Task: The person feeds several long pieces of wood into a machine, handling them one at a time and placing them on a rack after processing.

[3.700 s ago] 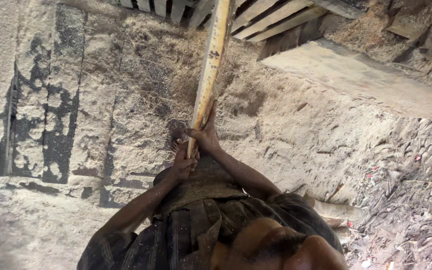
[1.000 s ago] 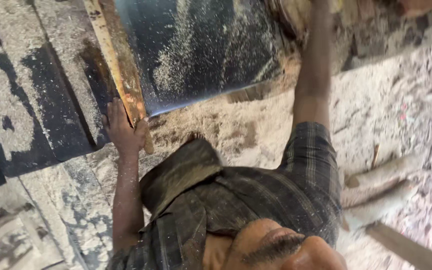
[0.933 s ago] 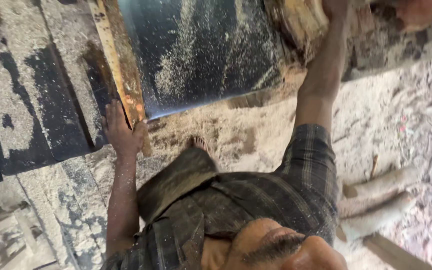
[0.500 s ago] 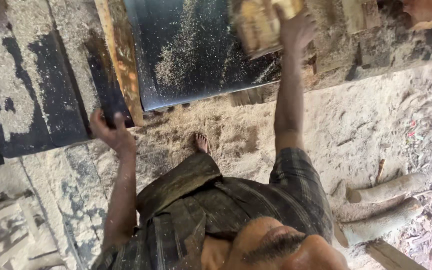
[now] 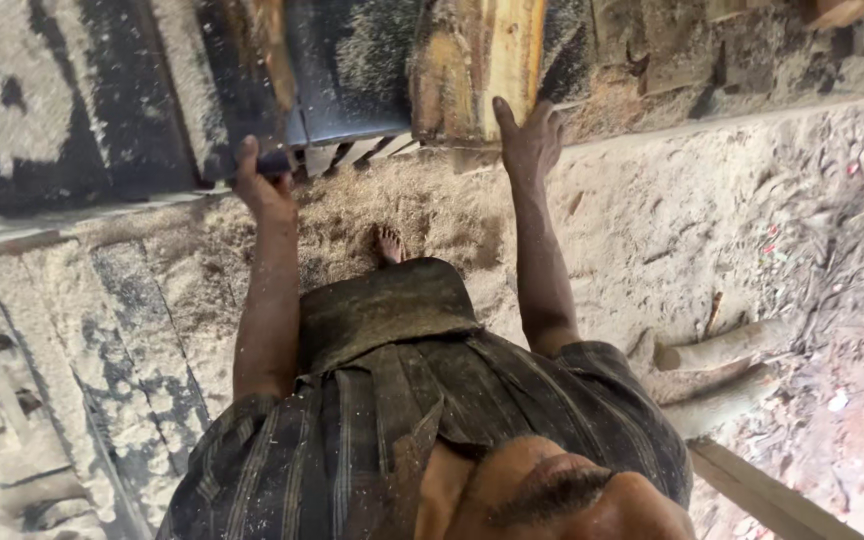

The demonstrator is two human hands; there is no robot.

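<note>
Timber slab [image 5: 477, 65] under the right hand [image 5: 527, 140], fingers spread flat, could slide and pinch the left hand [image 5: 257, 185], curled on the dark bench edge [image 5: 272, 162].

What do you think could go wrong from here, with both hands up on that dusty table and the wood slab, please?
The right hand presses flat against the end of the wood slab; its rough cut face could leave splinters, or the slab could slide and pinch fingers. The left hand grips the edge of the dark table, where sawdust may loosen the hold. A bare foot stands in loose sawdust right below the slab, so a dropped piece might land on it.
</note>
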